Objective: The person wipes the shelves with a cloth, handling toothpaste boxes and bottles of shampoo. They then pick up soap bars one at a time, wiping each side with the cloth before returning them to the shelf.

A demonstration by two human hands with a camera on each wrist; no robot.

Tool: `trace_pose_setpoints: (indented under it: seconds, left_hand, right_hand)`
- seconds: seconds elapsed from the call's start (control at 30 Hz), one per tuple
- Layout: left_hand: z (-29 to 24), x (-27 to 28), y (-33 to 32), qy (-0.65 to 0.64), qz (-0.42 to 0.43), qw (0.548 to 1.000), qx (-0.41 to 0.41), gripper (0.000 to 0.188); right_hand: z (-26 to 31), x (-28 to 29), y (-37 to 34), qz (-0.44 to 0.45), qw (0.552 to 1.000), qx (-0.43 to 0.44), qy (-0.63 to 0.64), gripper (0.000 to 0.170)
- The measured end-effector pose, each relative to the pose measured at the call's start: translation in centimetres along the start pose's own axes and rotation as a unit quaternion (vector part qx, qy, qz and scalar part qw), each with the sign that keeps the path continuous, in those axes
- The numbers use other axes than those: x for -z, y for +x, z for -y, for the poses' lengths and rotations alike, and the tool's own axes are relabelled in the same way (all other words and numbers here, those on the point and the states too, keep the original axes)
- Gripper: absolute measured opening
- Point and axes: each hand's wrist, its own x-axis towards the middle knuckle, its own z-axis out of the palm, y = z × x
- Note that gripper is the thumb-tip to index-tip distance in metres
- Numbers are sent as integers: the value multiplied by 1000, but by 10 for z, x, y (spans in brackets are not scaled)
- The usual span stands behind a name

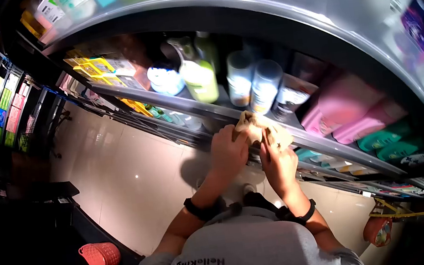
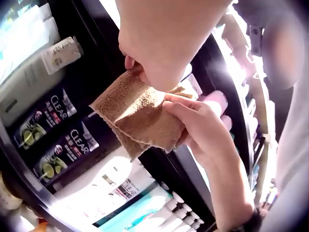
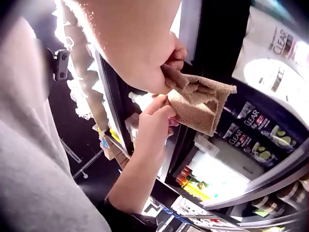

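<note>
A tan terry cloth (image 1: 277,136), folded over in layers, is held between both hands in front of the shelf edge. My left hand (image 1: 229,150) grips one side of it with curled fingers. On the opposite side my right hand (image 1: 281,167) pinches it, thumb on top. In the left wrist view the cloth (image 2: 140,113) spreads below the left hand (image 2: 159,43), the right hand (image 2: 195,118) at its edge. Seen from the right wrist, the cloth's folded layers (image 3: 198,104) stick out past the right hand (image 3: 140,48), and the left hand (image 3: 153,121) holds the near corner.
Just beyond the hands, the shelf (image 1: 220,111) carries a light green bottle (image 1: 199,81), grey-white cylinders (image 1: 265,86) and pink bottles (image 1: 343,98). Dark CLEAR packs (image 2: 65,150) stand on a shelf. A red basket (image 1: 100,257) lies at lower left, beside the tiled floor (image 1: 132,169).
</note>
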Motion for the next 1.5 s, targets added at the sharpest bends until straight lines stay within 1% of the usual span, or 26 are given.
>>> trace_pose_setpoints:
  seconds: [0.03, 0.1, 0.2, 0.23, 0.3, 0.33, 0.37, 0.47, 0.5, 0.6, 0.63, 0.67, 0.7, 0.73, 0.77, 0.8, 0.83, 0.87, 0.9, 1.1, 1.2, 1.23, 1.33, 1.37, 1.43, 1.5]
  left_hand:
    - [15, 5, -1, -13, 4, 1000, 14, 28]
    - [42, 17, -1, -45, -8, 998, 31, 24]
    - [85, 39, 1, -75, -42, 995, 44, 24]
    - [100, 50, 1, -57, -8, 996, 71, 28]
    - [139, 75, 6, -131, -11, 989, 62, 32]
    - [161, 84, 6, -148, -35, 987, 46, 35]
    - [183, 89, 4, -118, -17, 989, 84, 34]
    - [245, 124, 12, -115, -17, 991, 65, 30]
    - [267, 132, 12, -121, -22, 990, 66, 29]
    - [321, 165, 13, -94, -19, 989, 113, 31]
    - [339, 172, 14, -96, -38, 989, 104, 32]
    - [355, 178, 13, -91, -37, 988, 120, 33]
    - [370, 184, 13, -85, -36, 986, 137, 34]
    - [381, 191, 16, -83, -53, 986, 134, 34]
    - [391, 199, 19, -81, -70, 985, 132, 34]
    - [402, 205, 20, -89, -72, 984, 137, 36]
    - [411, 210, 21, -80, -62, 982, 161, 37]
    - [420, 214, 22, -79, -75, 981, 160, 38]
    - [427, 217, 23, -78, -89, 980, 159, 38]
    - [448, 221, 27, -111, -118, 974, 158, 32]
    - [444, 221, 30, -137, -127, 970, 157, 33]
    - [445, 215, 27, -170, -120, 960, 189, 33]
    - [436, 213, 27, -181, -97, 958, 202, 34]
    - [434, 212, 27, -181, -90, 960, 196, 34]
    - [430, 208, 27, -173, -101, 970, 136, 38]
    - [416, 205, 28, -169, -80, 974, 130, 38]
  right_hand:
    - [7, -11, 4, 2, 1000, 11, -16, 39]
    - [23, -34, 16, -45, 997, 56, 7, 41]
    - [58, -62, 41, -49, 996, 63, 49, 43]
    - [75, -69, 49, -31, 997, 57, 33, 44]
    - [102, -97, 67, -53, 995, 73, 47, 43]
    - [115, -112, 73, -42, 996, 64, 38, 40]
    - [134, -127, 85, -78, 994, 64, 46, 36]
    - [195, -151, 115, -12, 999, -9, 45, 31]
    - [215, -158, 126, 11, 999, -13, 43, 32]
    - [266, -193, 155, 27, 999, 8, 39, 35]
    - [281, -204, 163, 16, 1000, 18, 9, 26]
    - [294, -214, 172, 20, 1000, 11, 4, 26]
    - [306, -222, 179, 31, 999, 21, 9, 16]
    - [317, -231, 187, 43, 998, 32, 14, 11]
    - [325, -241, 194, 66, 997, 12, 26, 17]
    - [333, -251, 199, 69, 997, 25, 25, 16]
    - [340, -260, 204, 71, 996, 40, 25, 17]
    - [349, -270, 207, 79, 996, 38, 26, 24]
    - [356, -278, 211, 52, 996, 70, 8, 16]
    - [375, -296, 221, 43, 995, 91, 0, 16]
    - [369, -295, 217, 47, 996, 78, 16, 16]
    - [367, -292, 216, 51, 995, 72, 35, 16]
    - [355, -287, 214, 36, 995, 42, 79, 15]
    - [351, -285, 212, 36, 993, 23, 109, 15]
    - [344, -275, 208, 31, 992, 2, 124, 16]
    - [332, -267, 201, 33, 991, -10, 128, 17]
